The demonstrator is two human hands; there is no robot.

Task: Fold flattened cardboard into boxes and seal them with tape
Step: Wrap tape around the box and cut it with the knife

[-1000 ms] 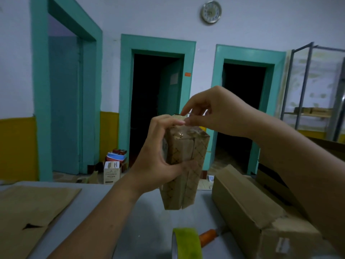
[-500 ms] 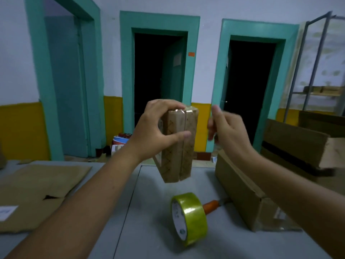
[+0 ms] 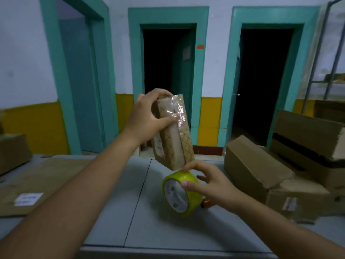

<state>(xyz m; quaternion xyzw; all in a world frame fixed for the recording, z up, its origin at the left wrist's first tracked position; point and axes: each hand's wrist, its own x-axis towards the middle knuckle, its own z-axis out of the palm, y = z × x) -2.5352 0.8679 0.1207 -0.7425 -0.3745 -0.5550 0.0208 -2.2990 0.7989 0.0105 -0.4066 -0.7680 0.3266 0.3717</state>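
Cardboard box [image 3: 172,139], taped on top, hangs tilted in the left hand's [image 3: 145,116] curled grip; right hand [image 3: 209,182] pinches the yellow-green tape roll [image 3: 180,195] on the grey table [image 3: 149,227].

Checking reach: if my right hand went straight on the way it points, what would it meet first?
The tape roll; the right hand seems to pinch its rim, though depth is unclear.

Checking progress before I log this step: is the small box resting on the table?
No, the left hand holds the small box in the air, clear of the table, above the tape roll.
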